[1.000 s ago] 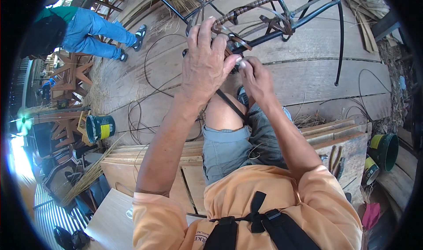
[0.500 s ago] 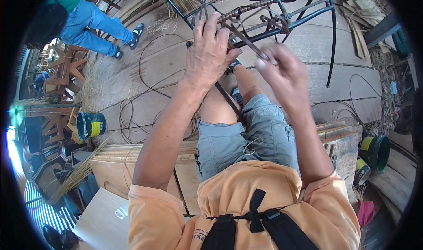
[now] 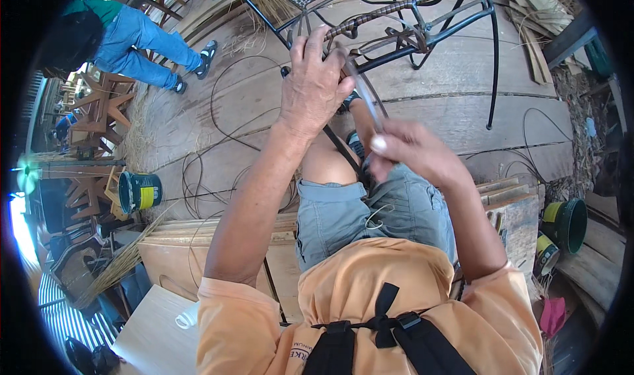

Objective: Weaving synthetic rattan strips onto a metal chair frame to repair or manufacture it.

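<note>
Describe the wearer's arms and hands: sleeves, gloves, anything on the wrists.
Short, light-orange sleeves with hems; forearms bare below. Left hand and right hand ungloved; no watch or band visible. Motion blur hides finer detail on the right.

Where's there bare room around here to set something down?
Floor between the right hand and the black metal leg; pale board at lower left, bordered by the orange sleeve and a white object. Crowded: floor between the left forearm and green bucket, strewn with dark strands.
</note>
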The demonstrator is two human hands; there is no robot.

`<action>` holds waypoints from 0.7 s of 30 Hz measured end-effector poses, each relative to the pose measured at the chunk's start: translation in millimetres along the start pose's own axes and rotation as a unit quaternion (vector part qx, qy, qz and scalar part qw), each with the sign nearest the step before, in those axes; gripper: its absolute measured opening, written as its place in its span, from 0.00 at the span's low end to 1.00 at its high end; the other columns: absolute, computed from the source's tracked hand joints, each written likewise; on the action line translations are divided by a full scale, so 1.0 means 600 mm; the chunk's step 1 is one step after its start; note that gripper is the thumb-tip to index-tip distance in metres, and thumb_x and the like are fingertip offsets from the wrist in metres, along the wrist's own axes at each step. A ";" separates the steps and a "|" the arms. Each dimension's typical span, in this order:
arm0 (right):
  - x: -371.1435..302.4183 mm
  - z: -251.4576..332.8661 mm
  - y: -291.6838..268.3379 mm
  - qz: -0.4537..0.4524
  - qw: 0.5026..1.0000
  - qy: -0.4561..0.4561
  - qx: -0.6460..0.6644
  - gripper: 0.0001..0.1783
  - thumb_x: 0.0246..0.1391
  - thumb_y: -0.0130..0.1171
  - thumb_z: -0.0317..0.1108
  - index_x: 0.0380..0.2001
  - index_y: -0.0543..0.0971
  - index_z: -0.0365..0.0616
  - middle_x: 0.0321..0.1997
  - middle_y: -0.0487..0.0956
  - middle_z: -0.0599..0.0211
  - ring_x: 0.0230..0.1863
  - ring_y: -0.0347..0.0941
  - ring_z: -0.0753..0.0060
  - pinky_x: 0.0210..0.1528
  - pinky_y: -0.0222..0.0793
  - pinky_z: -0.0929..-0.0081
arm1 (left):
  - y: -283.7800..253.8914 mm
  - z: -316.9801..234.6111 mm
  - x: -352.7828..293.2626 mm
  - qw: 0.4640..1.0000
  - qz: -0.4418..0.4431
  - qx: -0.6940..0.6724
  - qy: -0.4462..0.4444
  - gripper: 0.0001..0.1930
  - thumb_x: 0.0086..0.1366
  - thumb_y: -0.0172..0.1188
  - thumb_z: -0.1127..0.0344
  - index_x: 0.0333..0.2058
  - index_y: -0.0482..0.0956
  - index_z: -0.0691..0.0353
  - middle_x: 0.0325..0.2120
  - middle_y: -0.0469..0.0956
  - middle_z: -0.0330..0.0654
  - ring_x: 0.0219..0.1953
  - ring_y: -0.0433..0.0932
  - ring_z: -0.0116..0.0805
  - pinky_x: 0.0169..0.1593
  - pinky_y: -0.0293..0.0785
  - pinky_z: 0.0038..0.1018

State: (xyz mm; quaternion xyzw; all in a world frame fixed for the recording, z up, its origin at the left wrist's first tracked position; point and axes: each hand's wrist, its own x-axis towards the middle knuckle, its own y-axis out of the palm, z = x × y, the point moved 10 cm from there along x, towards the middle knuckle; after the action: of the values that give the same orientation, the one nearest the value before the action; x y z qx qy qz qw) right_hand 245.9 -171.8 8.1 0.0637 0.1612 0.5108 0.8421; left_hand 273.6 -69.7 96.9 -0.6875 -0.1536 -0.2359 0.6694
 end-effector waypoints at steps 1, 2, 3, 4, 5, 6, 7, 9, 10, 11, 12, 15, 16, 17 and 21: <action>0.021 0.037 0.004 -0.011 0.998 -0.054 0.000 0.14 0.58 0.50 0.41 0.34 0.73 0.39 0.22 0.75 0.69 0.21 0.71 0.79 0.27 0.67 0.82 | 0.001 0.001 -0.003 1.000 -0.008 -0.002 0.001 0.22 0.44 0.66 0.63 0.40 0.73 0.63 0.53 0.60 0.49 0.55 0.58 0.52 0.44 0.77 0.37; 0.039 0.081 0.011 -0.019 0.994 -0.107 0.000 0.12 0.57 0.51 0.39 0.34 0.73 0.40 0.22 0.74 0.70 0.19 0.70 0.80 0.24 0.66 0.84 | 0.011 0.010 -0.008 1.000 0.006 -0.025 0.004 0.26 0.46 0.66 0.60 0.43 0.69 0.65 0.53 0.59 0.52 0.53 0.59 0.55 0.54 0.63 0.43; 0.056 0.102 0.006 -0.057 0.994 -0.085 0.030 0.11 0.57 0.50 0.38 0.33 0.72 0.40 0.20 0.71 0.73 0.16 0.65 0.83 0.20 0.62 0.85 | 0.008 0.015 -0.010 0.999 -0.007 -0.037 0.005 0.27 0.46 0.66 0.61 0.44 0.67 0.62 0.53 0.58 0.51 0.54 0.59 0.55 0.48 0.70 0.42; 0.065 0.121 -0.002 -0.092 0.992 -0.064 0.060 0.10 0.57 0.50 0.37 0.33 0.71 0.41 0.18 0.69 0.76 0.13 0.61 0.86 0.15 0.57 0.87 | 0.005 0.021 -0.012 0.999 -0.020 -0.048 0.004 0.27 0.45 0.66 0.62 0.45 0.66 0.59 0.53 0.58 0.49 0.54 0.59 0.54 0.43 0.77 0.41; 0.060 0.148 -0.003 -0.092 0.986 -0.090 0.108 0.09 0.58 0.49 0.36 0.33 0.71 0.41 0.16 0.65 0.79 0.12 0.56 0.87 0.13 0.51 0.87 | 0.007 0.021 -0.014 0.998 -0.039 -0.046 -0.006 0.28 0.45 0.65 0.61 0.45 0.63 0.60 0.53 0.58 0.48 0.54 0.58 0.55 0.42 0.77 0.42; 0.053 0.175 -0.007 -0.094 0.977 -0.116 0.154 0.09 0.58 0.48 0.36 0.33 0.71 0.41 0.15 0.61 0.81 0.11 0.51 0.89 0.11 0.45 0.87 | 0.013 0.017 -0.009 0.999 -0.042 -0.032 0.004 0.29 0.45 0.65 0.60 0.45 0.64 0.60 0.53 0.58 0.48 0.54 0.58 0.55 0.42 0.77 0.42; 0.034 0.199 -0.006 -0.105 0.974 -0.142 0.144 0.11 0.59 0.46 0.37 0.33 0.71 0.40 0.13 0.55 0.84 0.12 0.45 0.90 0.12 0.39 0.87 | 0.015 0.015 -0.008 0.999 -0.044 -0.016 0.011 0.29 0.45 0.65 0.58 0.45 0.64 0.60 0.53 0.58 0.48 0.55 0.58 0.54 0.43 0.77 0.41; 0.005 0.212 -0.008 -0.128 0.975 -0.161 0.084 0.13 0.58 0.46 0.39 0.33 0.72 0.40 0.12 0.54 0.84 0.11 0.45 0.90 0.12 0.38 0.87 | 0.009 0.017 -0.008 0.998 -0.053 -0.022 0.008 0.30 0.44 0.65 0.57 0.44 0.64 0.61 0.54 0.58 0.49 0.55 0.58 0.53 0.45 0.76 0.41; 0.000 0.202 -0.010 -0.143 0.976 -0.153 0.064 0.14 0.57 0.46 0.39 0.32 0.73 0.39 0.11 0.54 0.84 0.11 0.44 0.90 0.12 0.38 0.86 | 0.006 0.021 -0.008 0.998 -0.050 -0.023 -0.002 0.30 0.44 0.66 0.57 0.44 0.64 0.62 0.53 0.58 0.49 0.55 0.58 0.53 0.46 0.75 0.40; -0.007 0.193 -0.008 -0.143 0.976 -0.150 0.062 0.14 0.57 0.46 0.39 0.32 0.73 0.39 0.11 0.54 0.84 0.11 0.44 0.90 0.12 0.38 0.86 | 0.004 0.024 -0.008 0.999 -0.046 -0.025 -0.012 0.31 0.43 0.67 0.58 0.44 0.64 0.63 0.53 0.58 0.49 0.55 0.58 0.52 0.47 0.74 0.39; -0.013 0.184 -0.006 -0.148 0.978 -0.144 0.011 0.14 0.57 0.47 0.39 0.31 0.73 0.39 0.11 0.55 0.84 0.11 0.45 0.90 0.12 0.39 0.86 | 0.002 0.024 -0.007 0.998 -0.047 -0.026 -0.013 0.31 0.43 0.67 0.58 0.44 0.64 0.63 0.53 0.58 0.49 0.55 0.58 0.52 0.47 0.74 0.39; -0.024 0.148 0.007 -0.145 0.980 -0.131 -0.041 0.13 0.56 0.48 0.39 0.29 0.75 0.39 0.11 0.59 0.82 0.12 0.48 0.90 0.14 0.43 0.86 | -0.004 0.024 -0.005 0.998 -0.050 -0.042 -0.026 0.31 0.41 0.69 0.60 0.43 0.65 0.65 0.52 0.59 0.49 0.55 0.60 0.50 0.51 0.72 0.36; -0.026 0.131 0.008 -0.150 0.980 -0.125 -0.037 0.13 0.56 0.48 0.38 0.29 0.75 0.40 0.11 0.59 0.82 0.12 0.49 0.90 0.14 0.43 0.86 | -0.007 0.021 -0.005 0.997 -0.052 -0.045 -0.021 0.31 0.41 0.69 0.62 0.43 0.65 0.66 0.51 0.60 0.49 0.54 0.60 0.49 0.52 0.71 0.35; -0.030 0.112 0.007 -0.159 0.979 -0.121 -0.047 0.12 0.57 0.48 0.38 0.30 0.75 0.40 0.12 0.58 0.83 0.13 0.50 0.90 0.15 0.44 0.87 | -0.009 0.020 -0.007 0.997 -0.053 -0.044 -0.022 0.31 0.41 0.69 0.62 0.43 0.65 0.66 0.51 0.60 0.49 0.54 0.60 0.49 0.52 0.71 0.35; -0.036 0.051 0.008 -0.175 0.974 -0.132 -0.055 0.12 0.59 0.46 0.36 0.33 0.74 0.39 0.12 0.59 0.82 0.13 0.51 0.90 0.15 0.46 0.87 | -0.010 0.014 -0.003 0.998 -0.043 -0.047 -0.011 0.32 0.40 0.70 0.64 0.44 0.65 0.65 0.50 0.61 0.48 0.54 0.60 0.50 0.51 0.72 0.35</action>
State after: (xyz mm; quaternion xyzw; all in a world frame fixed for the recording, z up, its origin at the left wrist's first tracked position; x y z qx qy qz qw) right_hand 243.1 -187.1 42.4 0.0553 0.0290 0.3504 0.9345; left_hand 269.9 -60.9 100.9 -0.7135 -0.1792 -0.2639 0.6238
